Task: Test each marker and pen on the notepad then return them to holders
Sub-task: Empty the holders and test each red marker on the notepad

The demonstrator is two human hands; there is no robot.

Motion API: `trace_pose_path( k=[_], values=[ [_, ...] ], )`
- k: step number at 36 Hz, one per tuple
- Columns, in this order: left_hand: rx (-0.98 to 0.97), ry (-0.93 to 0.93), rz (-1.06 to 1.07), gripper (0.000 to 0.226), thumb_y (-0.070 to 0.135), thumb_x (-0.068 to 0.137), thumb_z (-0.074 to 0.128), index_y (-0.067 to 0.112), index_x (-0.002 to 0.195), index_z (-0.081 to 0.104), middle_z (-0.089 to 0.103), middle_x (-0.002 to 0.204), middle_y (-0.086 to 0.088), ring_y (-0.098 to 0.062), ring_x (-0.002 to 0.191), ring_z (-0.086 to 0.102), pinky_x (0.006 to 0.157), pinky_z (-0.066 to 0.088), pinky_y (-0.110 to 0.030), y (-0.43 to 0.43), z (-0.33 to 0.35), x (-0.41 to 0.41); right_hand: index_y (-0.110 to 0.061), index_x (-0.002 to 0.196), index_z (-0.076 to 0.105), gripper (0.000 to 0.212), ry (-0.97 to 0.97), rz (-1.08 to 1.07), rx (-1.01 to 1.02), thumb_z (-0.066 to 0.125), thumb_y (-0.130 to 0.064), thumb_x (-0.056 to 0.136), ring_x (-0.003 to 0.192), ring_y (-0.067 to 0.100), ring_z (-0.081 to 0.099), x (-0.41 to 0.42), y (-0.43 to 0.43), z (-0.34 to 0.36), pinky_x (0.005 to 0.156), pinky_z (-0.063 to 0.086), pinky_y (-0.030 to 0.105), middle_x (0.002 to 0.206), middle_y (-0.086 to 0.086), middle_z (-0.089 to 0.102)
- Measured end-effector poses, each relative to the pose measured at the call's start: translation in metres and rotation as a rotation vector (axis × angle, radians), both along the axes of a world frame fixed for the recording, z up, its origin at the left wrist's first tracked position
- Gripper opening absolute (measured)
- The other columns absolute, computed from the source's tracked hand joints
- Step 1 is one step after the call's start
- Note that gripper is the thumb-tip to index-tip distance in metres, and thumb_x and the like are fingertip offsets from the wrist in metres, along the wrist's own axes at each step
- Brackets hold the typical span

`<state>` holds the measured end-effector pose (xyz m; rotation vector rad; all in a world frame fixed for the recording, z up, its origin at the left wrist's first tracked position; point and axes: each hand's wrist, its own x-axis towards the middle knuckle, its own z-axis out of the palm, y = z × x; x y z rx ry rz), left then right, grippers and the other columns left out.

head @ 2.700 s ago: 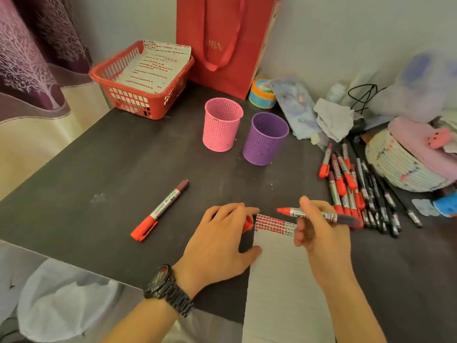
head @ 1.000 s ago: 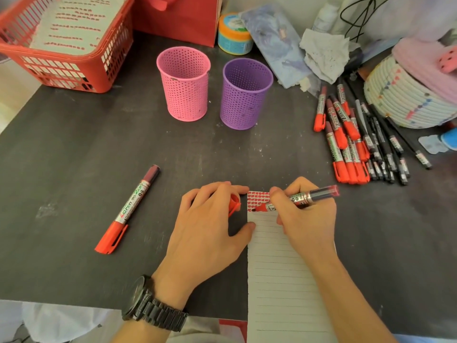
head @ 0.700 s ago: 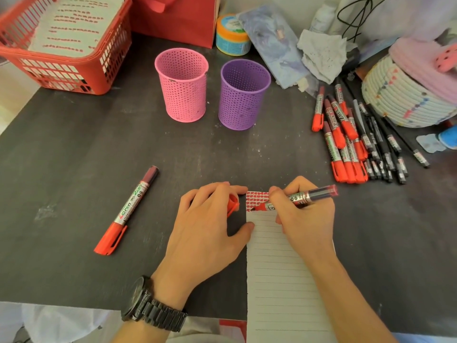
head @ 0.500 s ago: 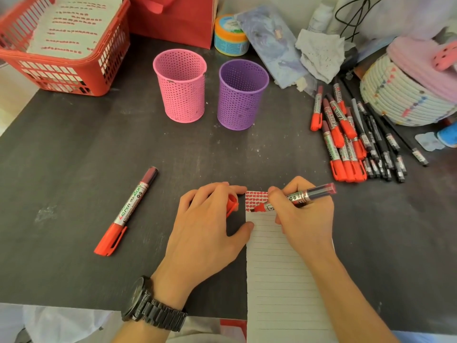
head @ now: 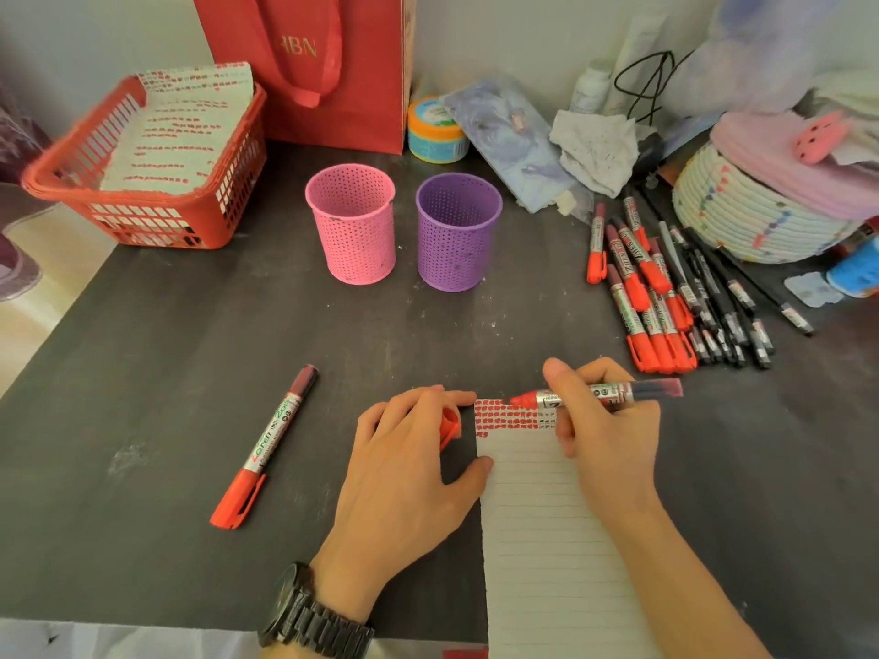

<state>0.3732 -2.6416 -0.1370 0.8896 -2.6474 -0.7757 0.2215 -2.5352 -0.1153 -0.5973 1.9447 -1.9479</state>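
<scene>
The uncapped red marker (head: 594, 394) lies nearly level above the top edge of the notepad (head: 537, 539), its red tip pointing left over the rows of red test marks there; whether the tip touches the paper cannot be told. The right hand (head: 604, 430) grips it, thumb and fingers (head: 561, 373) clenched round the silver barrel, with the heel of the hand resting on the notepad's right side. The left hand (head: 409, 468) lies palm down on the dark counter (head: 190, 349) just left of the notepad, its thumb tip touching the paper's left edge and its fingers curled over the red cap (head: 449, 423), which peeks out beside the notepad's top left corner. A black wristwatch (head: 309, 615) sits on that wrist. Well left of the notepad a capped red marker (head: 264, 447) lies slantwise on the counter. Beyond the notepad stand the pink holder (head: 352, 223) and, beside it, the purple holder (head: 459, 233), both upright. Up and to the right of the notepad a pile of red markers and black pens (head: 666, 287) lies on the counter. Far to the notepad's upper left a red basket (head: 142, 168) holds sheets of marked paper.
</scene>
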Motion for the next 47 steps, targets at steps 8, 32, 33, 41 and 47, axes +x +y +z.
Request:
trace_pose_path(
  k=[8, 32, 33, 41, 47],
  values=[
    [0.004, 0.027, -0.025, 0.037, 0.066, 0.082, 0.060, 0.057, 0.108, 0.036, 0.034, 0.113, 0.051, 0.030, 0.113, 0.025, 0.099, 0.012, -0.005, 0.000, -0.001, 0.003, -0.017, 0.095, 0.077, 0.051, -0.230, 0.179, -0.174, 0.078, -0.062, 0.071, 0.052, 0.018, 0.054, 0.001, 0.025, 0.021, 0.047, 0.043, 0.025, 0.078, 0.013, 0.070],
    [0.139, 0.144, 0.042, 0.018, 0.067, 0.091, 0.025, 0.059, 0.105, 0.034, 0.057, 0.090, 0.028, 0.005, 0.089, 0.052, 0.069, 0.040, -0.023, 0.010, -0.001, 0.008, -0.025, 0.086, 0.072, 0.015, -0.126, 0.110, -0.107, 0.073, -0.040, 0.084, 0.047, 0.018, 0.056, 0.013, 0.058, -0.005, 0.044, 0.045, 0.023, 0.075, 0.017, 0.073],
    [0.100, 0.148, 0.021, 0.020, 0.070, 0.091, 0.023, 0.062, 0.105, 0.035, 0.056, 0.096, 0.032, 0.008, 0.093, 0.052, 0.072, 0.040, -0.021, 0.010, 0.001, 0.008, -0.025, 0.087, 0.073, 0.011, -0.125, 0.111, -0.111, 0.074, -0.036, 0.087, 0.048, 0.018, 0.056, 0.012, 0.058, -0.005, 0.044, 0.045, 0.023, 0.076, 0.017, 0.073],
    [0.094, 0.259, -0.008, 0.030, 0.061, 0.087, 0.050, 0.064, 0.116, 0.052, 0.056, 0.113, 0.035, -0.001, 0.099, 0.058, 0.077, 0.042, -0.006, 0.010, 0.008, 0.009, -0.025, 0.082, 0.073, 0.032, -0.114, 0.019, -0.032, 0.067, -0.055, 0.079, 0.046, 0.014, 0.056, 0.016, 0.055, -0.001, 0.044, 0.045, 0.020, 0.069, 0.011, 0.072],
    [0.142, 0.342, -0.031, 0.029, 0.046, 0.086, 0.064, 0.044, 0.115, 0.067, 0.064, 0.109, 0.026, -0.007, 0.094, 0.062, 0.075, 0.043, -0.008, 0.009, 0.009, 0.011, -0.024, 0.081, 0.073, 0.036, -0.119, -0.017, -0.022, 0.066, -0.058, 0.077, 0.045, 0.012, 0.056, 0.017, 0.053, 0.001, 0.044, 0.044, 0.019, 0.067, 0.010, 0.071]
  ],
)
